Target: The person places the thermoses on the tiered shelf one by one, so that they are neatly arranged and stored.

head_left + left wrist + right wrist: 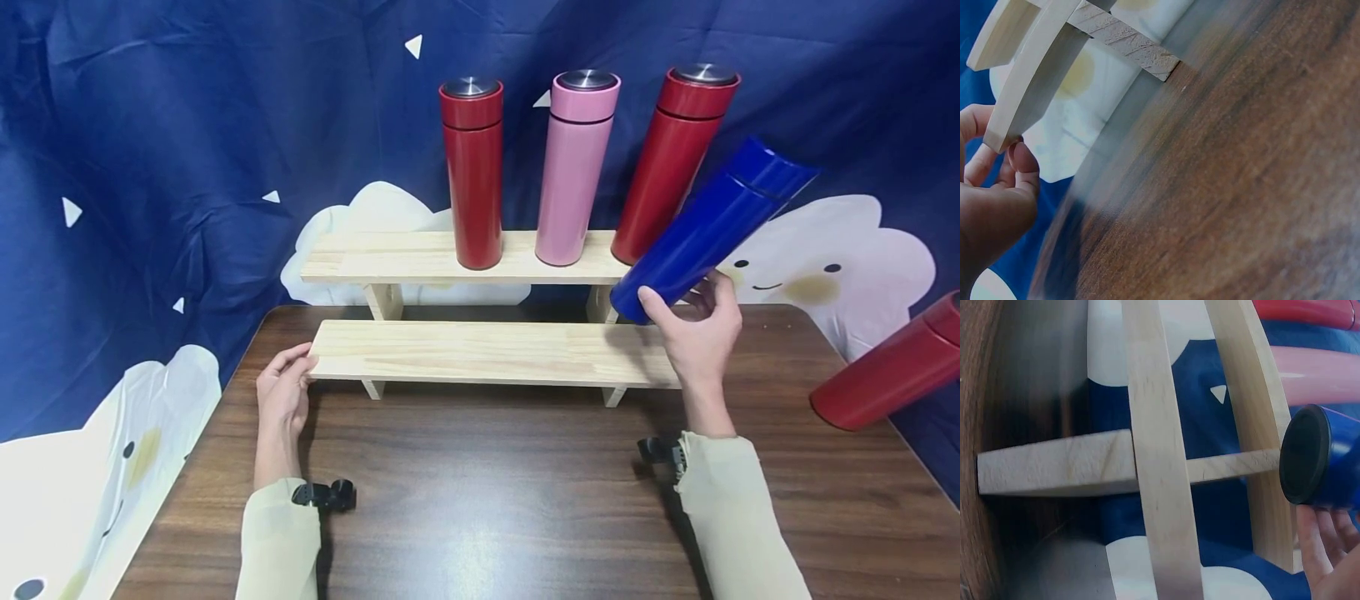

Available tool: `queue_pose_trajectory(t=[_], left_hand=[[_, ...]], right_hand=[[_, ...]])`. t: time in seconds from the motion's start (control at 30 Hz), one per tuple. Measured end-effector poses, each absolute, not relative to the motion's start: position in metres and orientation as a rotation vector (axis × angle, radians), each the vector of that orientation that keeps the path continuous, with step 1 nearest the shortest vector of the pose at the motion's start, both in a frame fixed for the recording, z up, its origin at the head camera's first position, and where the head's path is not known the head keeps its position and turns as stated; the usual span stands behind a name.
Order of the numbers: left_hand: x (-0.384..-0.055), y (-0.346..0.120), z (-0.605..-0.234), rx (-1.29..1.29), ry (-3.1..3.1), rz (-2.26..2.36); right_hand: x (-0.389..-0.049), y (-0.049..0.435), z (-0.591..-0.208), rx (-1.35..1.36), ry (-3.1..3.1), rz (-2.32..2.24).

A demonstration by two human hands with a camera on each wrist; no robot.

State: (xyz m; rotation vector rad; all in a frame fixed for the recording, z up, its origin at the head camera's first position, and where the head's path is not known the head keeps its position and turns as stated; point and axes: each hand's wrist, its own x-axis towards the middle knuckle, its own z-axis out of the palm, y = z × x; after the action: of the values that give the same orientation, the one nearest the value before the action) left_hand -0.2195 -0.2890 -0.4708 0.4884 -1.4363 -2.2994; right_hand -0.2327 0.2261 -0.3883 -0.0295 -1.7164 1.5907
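R hand (703, 329) has thumb and fingers clamped round the lower part of the blue bottle (712, 229), which tilts, upper end leaning up and right, above and beyond the fingers. L hand (283, 396) pinches the L end of the lower board of the wooden stand (465, 350).

Head cam gives me the full layout: upper board, ahead & left of the R fingers, carries a red bottle (477, 192), a pink bottle (576, 183) and a second red bottle (671, 167), all w/ metallic lid tops that neither wrist cam shows me. Second red one is nearest the R fingers, partly behind the blue. Far right of the R fingers, a third red bottle (892, 367) is cut by the pic edge; can't tell if upright.

R wrist cam adds what head cam hides: the blue bottle's dark round base (1305, 455), clear of the lower board, fingertips just beside it. Can't tell if it touches the upper board. L wrist cam shows me L digits on both faces of the board end, one against the underside, plus a support leg's rough end (1129, 40) beyond the fingertips.

Surface: brown wood-grain table (480, 467), glossy, bright glare nearer me than either hand's fingers. Room: dark blue cloth (187, 108) behind everything, w/ small white triangles and white cloud shapes, one cloud (832, 242) just beyond & right of the R fingers.
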Motion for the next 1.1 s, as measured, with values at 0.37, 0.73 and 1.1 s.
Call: queue_pose_trajectory(t=[0.37, 0.73, 1.1], left_hand=[[-0.22, -0.289, -0.473, 0.475, -1.425, -2.302], [-0.218, -0.288, -0.471, 0.464, -1.422, -2.304], [-0.218, -0.289, -0.472, 0.461, -1.44, -2.305]], right_hand=[[-0.23, 0.208, -0.386, 0.034, -1.771, 1.611], [-0.219, 0.182, -0.375, 0.083, -1.805, 1.631], [-0.226, 0.166, -0.39, 0.115, -1.882, 1.661]])
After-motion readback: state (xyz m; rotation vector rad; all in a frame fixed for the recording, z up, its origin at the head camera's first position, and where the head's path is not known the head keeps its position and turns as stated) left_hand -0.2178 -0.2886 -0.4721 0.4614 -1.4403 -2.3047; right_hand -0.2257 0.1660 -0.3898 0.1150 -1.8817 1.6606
